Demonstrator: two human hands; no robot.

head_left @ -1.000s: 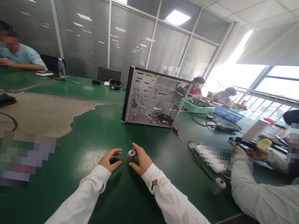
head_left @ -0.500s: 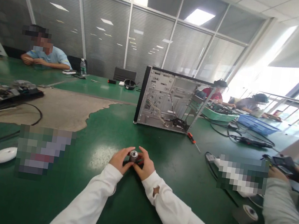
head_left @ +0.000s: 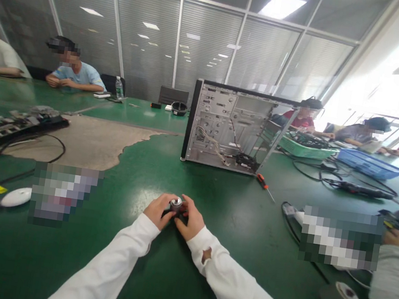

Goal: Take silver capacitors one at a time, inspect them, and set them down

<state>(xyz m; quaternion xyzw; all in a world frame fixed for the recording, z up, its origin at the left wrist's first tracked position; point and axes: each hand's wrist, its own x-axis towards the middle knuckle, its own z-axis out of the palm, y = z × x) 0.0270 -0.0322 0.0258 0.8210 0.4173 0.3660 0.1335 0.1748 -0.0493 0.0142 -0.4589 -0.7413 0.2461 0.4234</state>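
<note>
Between my two hands, just above or on the green table, is a small metal cylinder (head_left: pixel 175 203) with a round silvery top and a raised centre. My left hand (head_left: pixel 159 210) is closed around its left side, thumb in front. From the right, my right hand (head_left: pixel 191 219) curves its fingers against the cylinder, its thumb close to the left thumb. Something dark shows below the cylinder between the thumbs; I cannot make it out. Beyond my hands stands an open computer case (head_left: pixel 225 128), with a screwdriver (head_left: pixel 265 183) lying by its lower right corner.
At left lie a circuit board assembly (head_left: pixel 15 127), cables and a white mouse-like object (head_left: pixel 17 197). To the right are a white power strip (head_left: pixel 324 240), a grey cylinder (head_left: pixel 340 296), a green basket (head_left: pixel 308 149) and a blue basket (head_left: pixel 371 164). A co-worker's sleeve (head_left: pixel 393 293) reaches in at right.
The view has turned slightly left, so the surroundings sit farther right. The cylinder is tipped a little differently, and my thumbs have drawn slightly apart.
</note>
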